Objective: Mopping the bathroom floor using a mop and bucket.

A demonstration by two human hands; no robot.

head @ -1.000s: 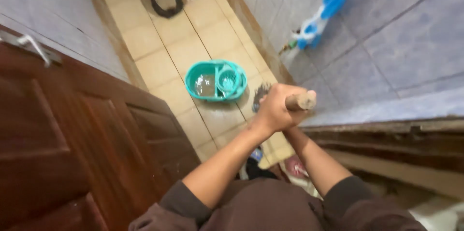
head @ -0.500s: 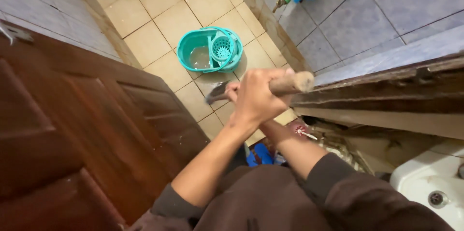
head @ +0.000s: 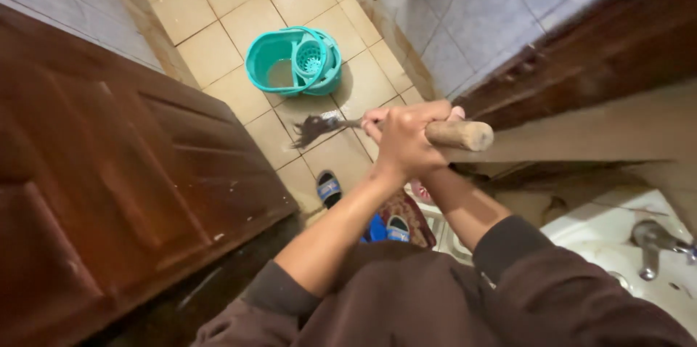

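From left to right: the brown door (head: 109,173) stands open, the teal mop bucket (head: 294,62) sits on tan floor tiles (head: 218,49) looking partly wet, the mop (head: 316,128) rests on them, and left hand (head: 406,145) and right hand (head: 377,120) clamp its handle.

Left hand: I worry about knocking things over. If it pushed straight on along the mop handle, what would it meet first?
Likely the wet floor tiles at the mop head. The teal bucket lies just beyond, apart; depth is unclear.

Bucket (head: 294,62) beyond mop head (head: 314,128), door (head: 123,173) left.
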